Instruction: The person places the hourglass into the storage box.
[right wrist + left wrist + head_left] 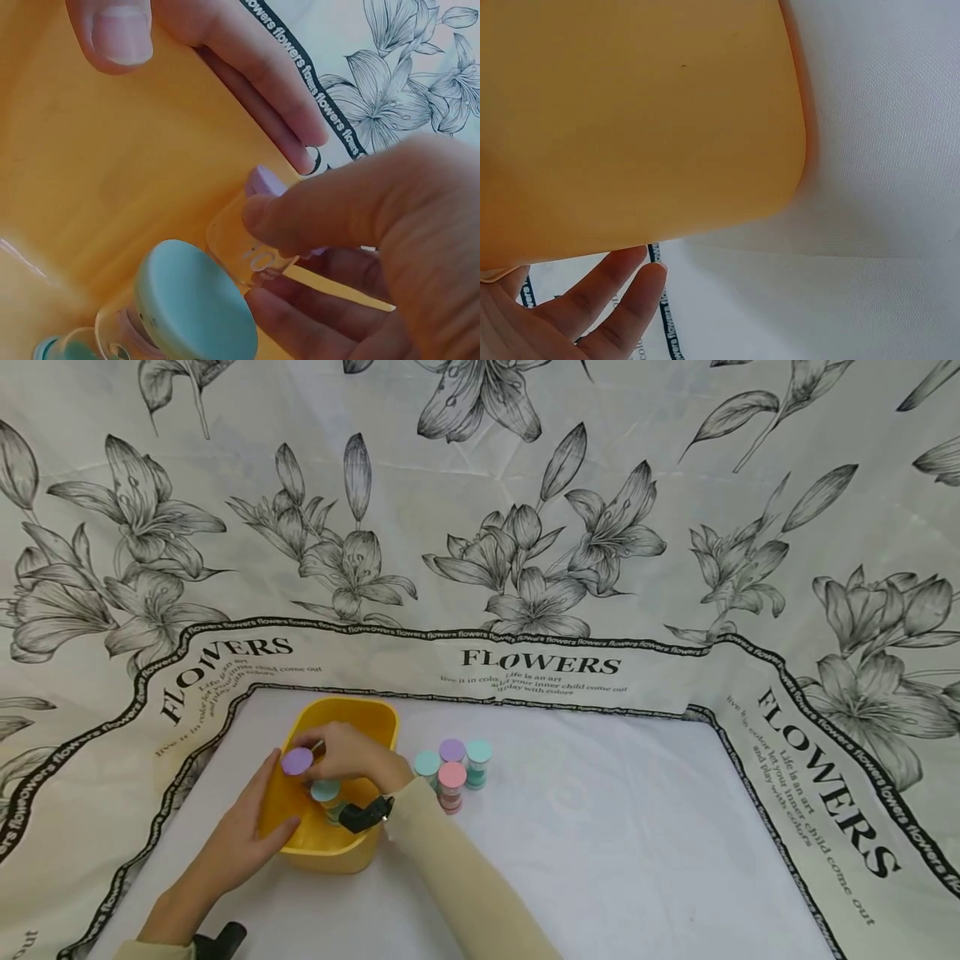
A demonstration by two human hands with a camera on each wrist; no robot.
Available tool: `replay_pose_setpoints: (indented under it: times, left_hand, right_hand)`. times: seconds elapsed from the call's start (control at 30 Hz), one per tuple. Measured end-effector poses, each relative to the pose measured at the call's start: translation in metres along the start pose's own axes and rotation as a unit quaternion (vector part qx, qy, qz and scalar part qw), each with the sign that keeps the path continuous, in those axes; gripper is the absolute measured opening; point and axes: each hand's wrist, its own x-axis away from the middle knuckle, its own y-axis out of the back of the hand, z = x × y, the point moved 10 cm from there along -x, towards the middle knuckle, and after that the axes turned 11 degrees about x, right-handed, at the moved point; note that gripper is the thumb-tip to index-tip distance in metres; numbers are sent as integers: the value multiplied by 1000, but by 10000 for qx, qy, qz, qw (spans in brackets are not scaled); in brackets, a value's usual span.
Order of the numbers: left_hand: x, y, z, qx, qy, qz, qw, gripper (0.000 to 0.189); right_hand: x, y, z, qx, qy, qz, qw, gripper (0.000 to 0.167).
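Note:
A yellow plastic bin [330, 860] stands at the left of the white surface. My left hand [236, 831] holds it by its left side, the thumb over the inside and the fingers along the outer wall; in the left wrist view those fingers [622, 307] show beside the bin's wall. Reaching into the bin, my right hand [347, 753] pinches a small clear jar with a purple lid [297, 762] between thumb and fingers. Just below it in the bin is a teal-lidded jar [326, 790], its lid [196, 304] large in the right wrist view.
Right of the bin several small jars stand grouped: a pink-lidded jar [452, 777] in front, a purple-lidded one [452, 750] behind, and teal-lidded ones [478, 756] at the sides. A flower-printed cloth [540, 668] rises behind the white surface [637, 827].

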Motion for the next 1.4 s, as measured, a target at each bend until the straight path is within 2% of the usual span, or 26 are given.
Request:
replay_pose_setpoints:
  times: [0.27, 0.67, 1.0, 1.23, 1.4]
  left_hand:
    - [0, 0, -1, 6, 13, 28, 10000, 98]
    - [-1, 0, -2, 30, 24, 34, 10000, 99]
    - [0, -1, -3, -30, 9, 12, 10000, 97]
    - [0, -2, -1, -4, 46, 53, 10000, 99]
    - [-1, -2, -1, -53, 35, 17, 10000, 99]
  right_hand:
    - [-4, -9, -6, 168, -161, 214, 9995, 46]
    - [-3, -15, -9, -165, -494, 526, 9973, 51]
    - [2, -14, -8, -241, -553, 598, 9964, 50]
    - [5, -7, -4, 201, -398, 524, 9976, 46]
    - [10, -2, -6, 212, -504, 455, 9975, 42]
